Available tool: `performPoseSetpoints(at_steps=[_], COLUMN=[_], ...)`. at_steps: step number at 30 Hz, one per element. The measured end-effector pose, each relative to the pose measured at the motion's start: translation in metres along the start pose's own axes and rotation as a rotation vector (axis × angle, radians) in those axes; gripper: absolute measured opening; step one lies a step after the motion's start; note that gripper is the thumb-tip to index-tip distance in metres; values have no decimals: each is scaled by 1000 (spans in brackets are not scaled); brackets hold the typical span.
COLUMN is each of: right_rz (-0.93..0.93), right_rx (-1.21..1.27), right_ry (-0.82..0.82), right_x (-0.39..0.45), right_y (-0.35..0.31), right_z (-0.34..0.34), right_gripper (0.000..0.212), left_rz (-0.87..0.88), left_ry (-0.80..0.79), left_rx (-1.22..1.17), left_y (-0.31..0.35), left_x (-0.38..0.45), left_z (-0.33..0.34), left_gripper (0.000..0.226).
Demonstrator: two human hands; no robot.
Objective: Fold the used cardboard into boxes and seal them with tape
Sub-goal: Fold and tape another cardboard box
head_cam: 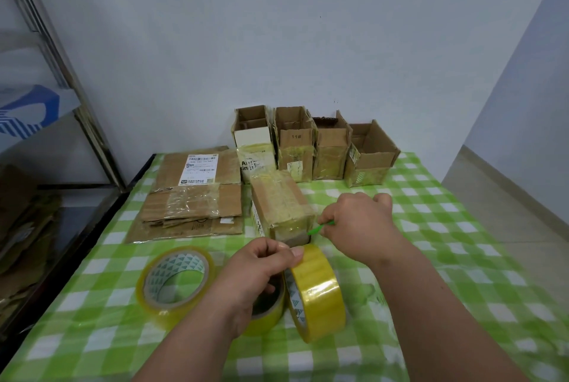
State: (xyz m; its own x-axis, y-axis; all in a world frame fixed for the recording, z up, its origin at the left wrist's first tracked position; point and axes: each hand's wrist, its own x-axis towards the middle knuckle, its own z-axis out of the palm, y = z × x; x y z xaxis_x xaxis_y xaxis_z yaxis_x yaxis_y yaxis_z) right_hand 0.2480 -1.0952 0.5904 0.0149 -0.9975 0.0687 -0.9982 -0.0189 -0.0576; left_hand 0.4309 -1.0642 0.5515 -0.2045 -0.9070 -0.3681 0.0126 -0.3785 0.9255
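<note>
A small taped cardboard box [281, 203] lies on the green checked tablecloth [431, 212] in the middle. Just in front of it stands a yellow tape roll [320, 289] on its edge. My left hand [261, 274] pinches the top of that roll with thumb and fingers. My right hand [357, 224] holds a thin green tool [318, 229] whose tip points at the box's near end. A second tape roll [175, 283] lies flat at the left. A third roll [268, 311] sits mostly hidden under my left hand.
Flattened cardboard sheets [194, 197] are stacked at the left of the table. Several folded open-topped boxes [311, 147] stand in a row against the back wall. A metal-framed glass shelf [55, 135] borders the table's left edge.
</note>
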Motion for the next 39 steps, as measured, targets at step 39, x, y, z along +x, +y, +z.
performPoseSetpoints(at_steps=[39], right_rz=[360], right_rx=[1611], right_ry=[-290], right_x=[-30], right_y=[-15], right_z=[40], right_gripper=[24], left_rz=[351], left_ry=[159], left_rx=[1122], left_y=[32], left_x=[54], left_z=[0], left_gripper=[58])
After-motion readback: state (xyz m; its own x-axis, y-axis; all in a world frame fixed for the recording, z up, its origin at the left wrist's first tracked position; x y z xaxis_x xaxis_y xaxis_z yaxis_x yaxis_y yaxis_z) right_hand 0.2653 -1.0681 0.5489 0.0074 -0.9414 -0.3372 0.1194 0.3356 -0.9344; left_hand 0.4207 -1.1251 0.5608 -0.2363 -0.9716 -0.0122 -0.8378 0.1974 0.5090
